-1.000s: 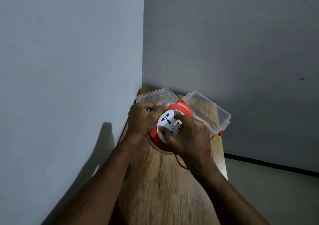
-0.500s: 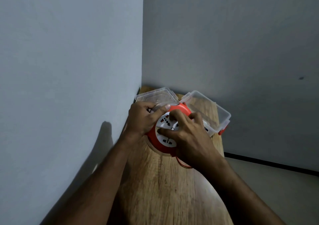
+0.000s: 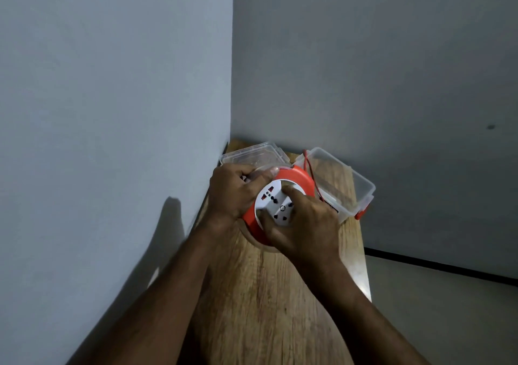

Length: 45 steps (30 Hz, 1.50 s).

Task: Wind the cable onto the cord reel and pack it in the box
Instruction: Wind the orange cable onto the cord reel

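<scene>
- The cord reel, orange with a white socket face, is held between both hands above a wooden table, tilted so its face turns up toward the camera.
- The left hand grips the reel's left rim: fingers curled around the edge, the thumb laid along the top of the rim.
- The right hand lies over the lower right of the socket face, fingers spread and bent, with 1 fingertip pressed near the upper edge of the white disc and another at its lower left.
- A thin orange cable leaves the reel at its upper right, just beyond the right hand's fingers, and loops up over the near wall of the box; how much of it is wound on the reel cannot be told.
- The clear plastic box sits open on the table just beyond and to the right of the right hand, with an orange latch on its near right corner.
- A clear lid lies flat just beyond the left hand, close to the corner of the walls.
- The reel is outside the box, touching neither the lid nor the table as far as can be seen; its underside is hidden by the hands.
</scene>
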### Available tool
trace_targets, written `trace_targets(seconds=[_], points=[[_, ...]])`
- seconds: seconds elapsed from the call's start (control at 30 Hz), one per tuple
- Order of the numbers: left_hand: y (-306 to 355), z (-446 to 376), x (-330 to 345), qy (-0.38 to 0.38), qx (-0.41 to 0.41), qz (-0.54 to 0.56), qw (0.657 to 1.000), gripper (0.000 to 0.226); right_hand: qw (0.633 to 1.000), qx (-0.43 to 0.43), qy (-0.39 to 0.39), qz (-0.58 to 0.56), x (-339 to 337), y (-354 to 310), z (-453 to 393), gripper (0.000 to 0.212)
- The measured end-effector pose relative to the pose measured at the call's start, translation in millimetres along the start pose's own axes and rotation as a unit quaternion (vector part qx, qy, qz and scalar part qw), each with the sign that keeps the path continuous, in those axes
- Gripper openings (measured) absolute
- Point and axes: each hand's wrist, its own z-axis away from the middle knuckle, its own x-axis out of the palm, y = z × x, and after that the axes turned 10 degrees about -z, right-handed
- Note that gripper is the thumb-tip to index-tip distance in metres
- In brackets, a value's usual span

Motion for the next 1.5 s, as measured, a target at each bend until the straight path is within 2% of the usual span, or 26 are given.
trace_targets(seconds=[0.07, 0.1, 0.2, 0.23, 0.33, 0.4, 0.47, 0.63, 0.77, 0.9, 1.0, 1.07, 1.17, 1.2, 1.27, 1.37, 1.5], points=[[0, 1, 1, 0.004, -0.015, 0.011, 1.0, 0.037, 1.0, 0.016, -0.008, 0.009, -3, -6, 2, 0.069], [-1, 1, 0, 0.005, -0.017, 0.012, 1.0, 0.038, 1.0, -0.006, -0.005, 0.028, -6, -9, 5, 0.067], [-4, -2, -5, -0.01, 0.001, 0.008, 1.0, 0.038, 0.985, -0.151, 0.05, 0.061, -23, -13, 10, 0.045], [-4, -3, -6, -0.013, 0.006, 0.002, 1.0, 0.037, 0.978, -0.195, 0.04, 0.062, -28, -12, 9, 0.042], [-6, -4, -6, -0.008, 0.02, -0.001, 1.0, 0.038, 0.956, -0.248, -0.102, 0.123, -34, -1, -1, 0.064], [-4, -4, -5, -0.009, 0.03, 0.002, 1.0, 0.038, 0.937, -0.241, -0.179, 0.181, -33, 4, -3, 0.077], [-4, -4, -5, -0.017, 0.035, 0.001, 0.999, 0.037, 0.934, -0.211, -0.205, 0.2, -32, 4, -3, 0.083], [-5, 0, -3, -0.009, 0.05, -0.015, 0.999, 0.042, 0.947, -0.224, -0.152, 0.176, -30, 6, -5, 0.071], [-3, -2, -4, -0.007, 0.048, -0.028, 0.998, 0.04, 0.959, -0.221, -0.102, 0.147, -24, 11, -9, 0.075], [1, -2, -4, 0.001, -0.003, 0.005, 1.0, 0.038, 0.995, -0.088, -0.016, 0.05, -14, 6, -7, 0.067], [3, -2, -1, 0.0, -0.02, 0.01, 1.0, 0.041, 1.0, -0.022, 0.004, 0.018, -7, -1, -5, 0.066], [1, -2, -2, 0.002, -0.02, 0.007, 1.0, 0.044, 0.998, -0.04, 0.009, 0.038, -8, -5, 0, 0.064], [-2, -5, -7, -0.002, -0.007, 0.01, 1.0, 0.042, 0.982, -0.168, 0.037, 0.073, -19, -4, 5, 0.049], [-3, -6, -9, -0.001, 0.003, 0.009, 1.0, 0.04, 0.976, -0.205, 0.018, 0.078, -24, -2, 4, 0.05], [-5, -8, -9, 0.001, 0.024, -0.001, 1.0, 0.036, 0.961, -0.246, -0.067, 0.109, -29, 2, 0, 0.065], [-5, -7, -7, -0.008, 0.046, 0.003, 0.999, 0.036, 0.94, -0.248, -0.166, 0.165, -28, 11, -4, 0.082], [-4, -4, -6, -0.021, 0.045, -0.003, 0.999, 0.027, 0.945, -0.238, -0.155, 0.16, -28, 13, -4, 0.081]])
